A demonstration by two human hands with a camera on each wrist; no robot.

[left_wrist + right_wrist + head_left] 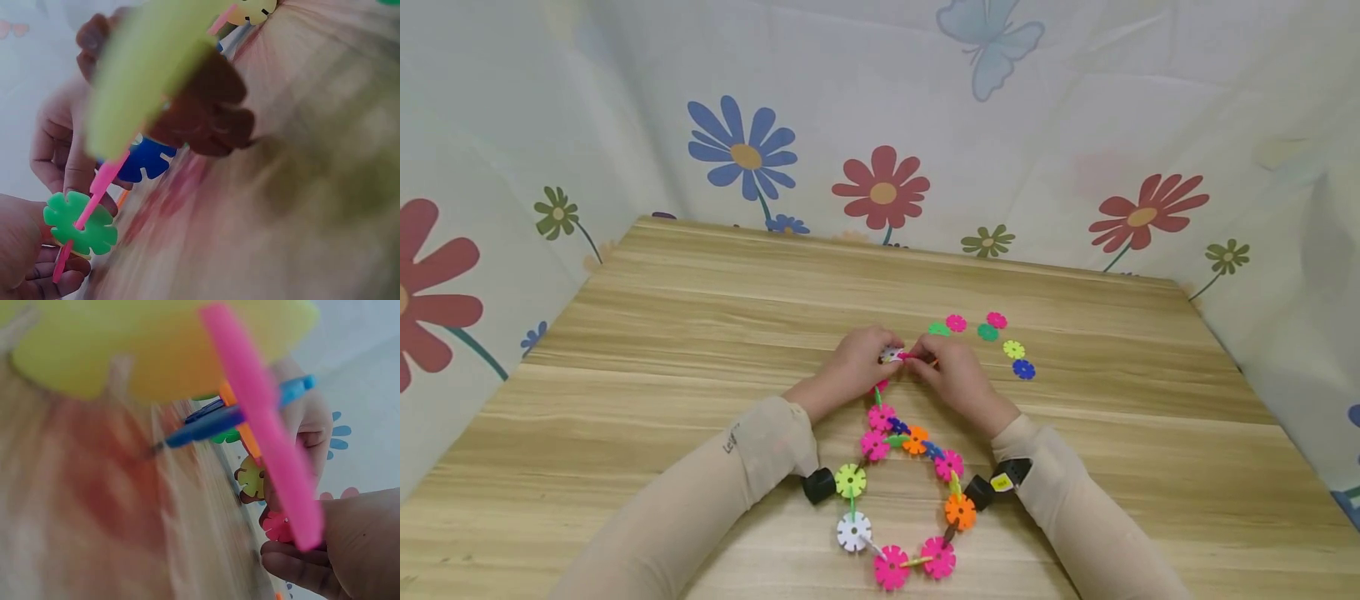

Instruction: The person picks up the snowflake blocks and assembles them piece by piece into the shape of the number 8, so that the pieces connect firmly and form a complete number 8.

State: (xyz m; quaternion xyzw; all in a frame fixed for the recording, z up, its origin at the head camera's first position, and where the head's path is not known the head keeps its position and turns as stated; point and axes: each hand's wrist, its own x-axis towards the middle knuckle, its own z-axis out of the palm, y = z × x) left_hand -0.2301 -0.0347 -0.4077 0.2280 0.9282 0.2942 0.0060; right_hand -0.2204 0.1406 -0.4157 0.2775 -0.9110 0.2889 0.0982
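My left hand (857,360) pinches a white notched plastic disc (891,355) at the top of a linked chain of discs. Close on its right, my right hand (958,377) pinches a pink disc (278,526) edge-on against the white one; whether their slots are engaged, I cannot tell. From my left hand the chain runs down to a closed ring of discs, with a white disc (853,532) and an orange disc (960,512) in it. A green disc (81,224) shows in front of the fingers in the left wrist view. Near discs blur both wrist views.
Beyond my right hand lie several loose discs, among them a yellow disc (1013,349) and a blue disc (1023,369). The wooden table (700,292) ends at a flower-printed curtain (1030,158). A black camera (820,485) hangs under the left wrist, beside the ring.
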